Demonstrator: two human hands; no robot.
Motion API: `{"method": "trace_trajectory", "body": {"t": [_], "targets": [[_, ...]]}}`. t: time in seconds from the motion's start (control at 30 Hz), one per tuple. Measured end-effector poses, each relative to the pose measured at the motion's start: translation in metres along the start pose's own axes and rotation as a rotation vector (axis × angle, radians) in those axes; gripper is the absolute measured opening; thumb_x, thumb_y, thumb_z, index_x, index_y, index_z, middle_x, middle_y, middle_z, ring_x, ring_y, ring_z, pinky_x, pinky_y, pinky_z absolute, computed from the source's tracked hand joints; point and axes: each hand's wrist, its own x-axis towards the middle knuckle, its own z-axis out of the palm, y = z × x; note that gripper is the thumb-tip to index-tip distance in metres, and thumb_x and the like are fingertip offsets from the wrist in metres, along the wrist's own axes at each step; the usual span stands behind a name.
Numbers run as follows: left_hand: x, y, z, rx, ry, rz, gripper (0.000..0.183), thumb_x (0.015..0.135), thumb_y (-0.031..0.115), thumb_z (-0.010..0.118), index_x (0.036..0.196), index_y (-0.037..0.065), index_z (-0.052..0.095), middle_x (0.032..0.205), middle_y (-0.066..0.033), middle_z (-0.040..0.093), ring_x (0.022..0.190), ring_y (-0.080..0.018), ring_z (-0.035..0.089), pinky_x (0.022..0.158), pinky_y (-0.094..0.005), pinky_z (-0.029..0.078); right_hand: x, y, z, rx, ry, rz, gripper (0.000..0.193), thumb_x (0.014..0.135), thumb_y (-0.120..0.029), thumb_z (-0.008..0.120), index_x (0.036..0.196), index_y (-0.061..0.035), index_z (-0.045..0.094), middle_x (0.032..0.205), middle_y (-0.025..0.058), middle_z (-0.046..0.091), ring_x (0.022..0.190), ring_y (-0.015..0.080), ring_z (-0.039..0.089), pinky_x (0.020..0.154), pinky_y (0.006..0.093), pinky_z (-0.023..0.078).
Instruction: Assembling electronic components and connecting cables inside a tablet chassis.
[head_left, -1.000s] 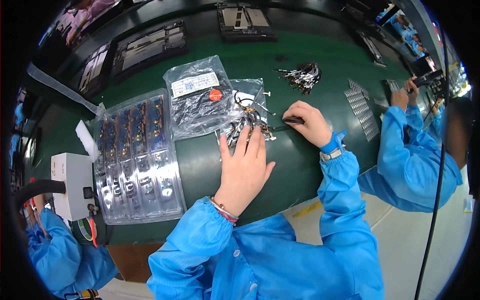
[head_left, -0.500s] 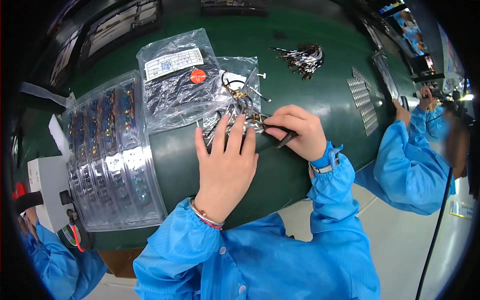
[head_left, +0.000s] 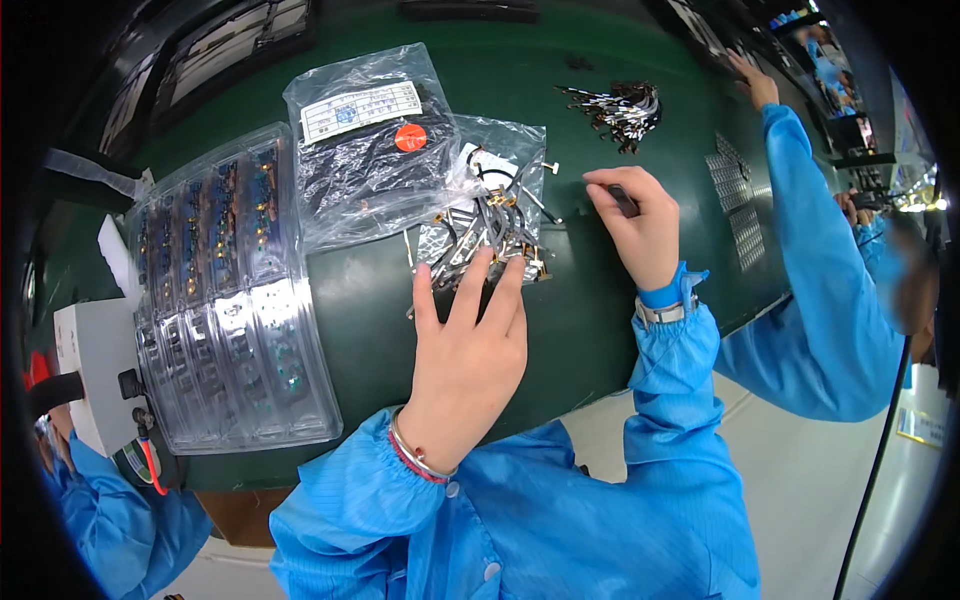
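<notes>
Right hand [head_left: 648, 230] off cables [head_left: 486, 222], curled round tool [head_left: 624, 201]

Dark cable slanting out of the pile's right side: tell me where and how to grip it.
Probably best pinched just behind its pale tip, coming from the right: the dark cable slants out of the pile there, its end clear of the other cables and of the left hand.
</notes>
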Motion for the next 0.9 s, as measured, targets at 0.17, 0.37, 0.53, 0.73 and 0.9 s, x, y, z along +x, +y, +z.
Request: {"method": "trace_trajectory", "body": {"t": [0.17, 0.37, 0.53, 0.73, 0.9], "targets": [[0.014, -0.005, 0.015, 0.082, 0.178, 0.024, 0.014, 0.073, 0.011, 0.057, 0.082, 0.005, 0.066, 0.108, -0.0055, 0.057, 0.11, -0.0244, 0.048, 0.095, -0.0618, 0.03, -0.007, 0.008, -0.011, -0.036, -0.049, 0.02, 0.016, 0.073, -0.002, 0.066, 0.089, -0.0031, 0.067, 0.082, 0.0102, 0.062, 0.072, 0.0218, 0.061, 0.064, 0.0293, 0.048], [0.016, -0.004, 0.02, 0.158, 0.27, 0.053, 0.01, 0.072, 0.013, 0.059, 0.075, 0.007, 0.065, 0.099, -0.0033, 0.058, 0.103, -0.0201, 0.052, 0.096, -0.0631, 0.028, -0.013, 0.01, -0.009, -0.021, -0.185, -0.079, 0.013, 0.075, -0.003, 0.067, 0.088, -0.0008, 0.066, 0.082, 0.0084, 0.062, 0.074, 0.0181, 0.06, 0.068, 0.0272, 0.047], [0.011, -0.002, 0.018, 0.185, 0.278, 0.038, 0.005, 0.072, 0.013, 0.058, 0.07, 0.009, 0.062, 0.084, -0.0009, 0.053, 0.088, -0.0173, 0.051, 0.095, -0.0559, 0.032, -0.012, 0.003, -0.005, -0.016, -0.243, -0.04, 0.014, 0.075, -0.004, 0.067, 0.089, -0.0012, 0.065, 0.081, 0.0097, 0.061, 0.074, 0.0219, 0.06, 0.067, 0.0294, 0.047], [-0.004, 0.011, 0.003, 0.158, 0.17, 0.022, 0.003, 0.071, 0.013, 0.058, 0.069, 0.011, 0.06, 0.076, -0.0005, 0.048, 0.077, -0.0171, 0.047, 0.086, -0.0452, 0.038, -0.012, 0.017, -0.009, -0.124, -0.194, -0.075, 0.014, 0.076, -0.006, 0.067, 0.089, -0.002, 0.064, 0.082, 0.0106, 0.059, 0.073, 0.0253, 0.059, 0.065, 0.0312, 0.047], [-0.04, 0.022, -0.008, 0.137, 0.128, -0.006, 0.003, 0.072, 0.014, 0.058, 0.072, 0.011, 0.06, 0.077, 0.0, 0.048, 0.077, -0.0168, 0.048, 0.088, -0.0445, 0.036, -0.012, 0.014, -0.012, -0.119, -0.236, -0.091, 0.015, 0.076, -0.005, 0.065, 0.091, -0.0035, 0.062, 0.084, 0.0113, 0.058, 0.074, 0.0281, 0.059, 0.064, 0.0332, 0.047]]}}
